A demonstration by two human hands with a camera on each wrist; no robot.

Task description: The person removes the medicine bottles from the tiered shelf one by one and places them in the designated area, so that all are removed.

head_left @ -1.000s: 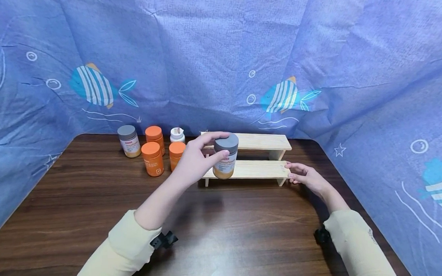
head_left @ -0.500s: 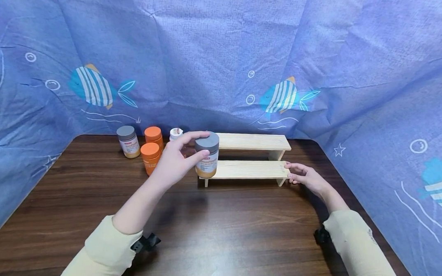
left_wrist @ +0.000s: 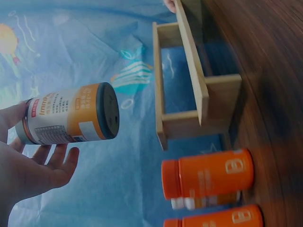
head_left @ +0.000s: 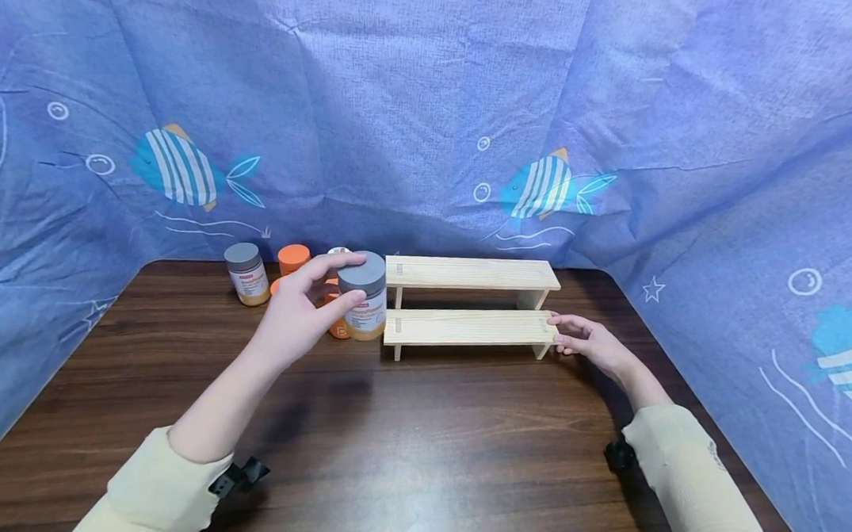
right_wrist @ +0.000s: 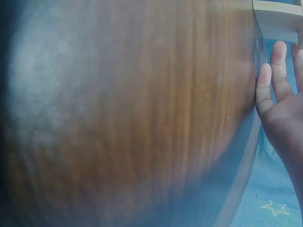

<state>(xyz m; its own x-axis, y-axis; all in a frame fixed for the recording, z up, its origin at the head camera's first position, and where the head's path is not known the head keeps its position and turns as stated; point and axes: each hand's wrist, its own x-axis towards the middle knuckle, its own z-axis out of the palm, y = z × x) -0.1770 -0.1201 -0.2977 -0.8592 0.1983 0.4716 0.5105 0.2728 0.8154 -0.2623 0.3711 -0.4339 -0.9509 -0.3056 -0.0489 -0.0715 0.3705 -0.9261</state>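
My left hand holds a jar with a grey lid and a white-and-orange label by its lid, thumb in front and fingers behind. The jar is in the air, left of a two-step wooden shelf. In the left wrist view, the jar lies sideways across the picture, with its dark base showing. My right hand grips the right end of the lower step, fingertips on the board and thumb at its front corner. In the right wrist view, part of this hand shows beside the pale shelf end.
A second grey-lidded jar stands at the back left. Several orange jars, including one at the back and one behind the held jar, stand near it, partly hidden. A white bottle is mostly covered. A blue cloth hangs behind the table.
My left hand has carried the jar leftward, from in front of the shelf to beside its left end, now covering some orange jars. The right hand has stayed on the shelf.
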